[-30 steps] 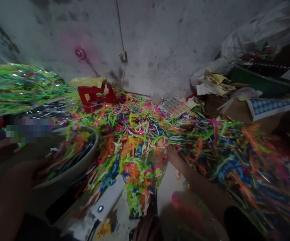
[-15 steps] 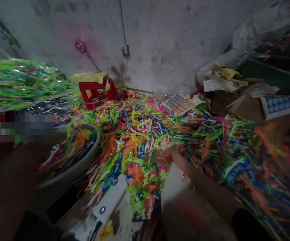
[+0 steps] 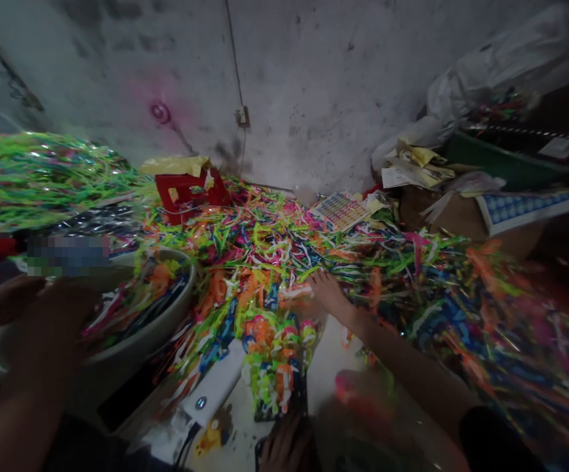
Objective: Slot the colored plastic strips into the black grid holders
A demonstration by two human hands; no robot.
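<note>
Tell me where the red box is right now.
In the head view, the red box sits left of centre, towards the wall, under a yellow cover and beside colourful strips.

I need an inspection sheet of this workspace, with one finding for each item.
Surface: pale board, largely covered.
Job's things: colourful strips in a wide heap; tighter cluster nearer the wearer.
Clutter: white device, red box, basin holding more strips, printed sheet.
Hands: right hand on the strips, fingers spread; left hand at the bottom edge, grip unclear; another person's arm by the basin.
Cables: dark cable at the device; cord down the wall.
Surroundings: stained wall, outlet, green bin.
</note>
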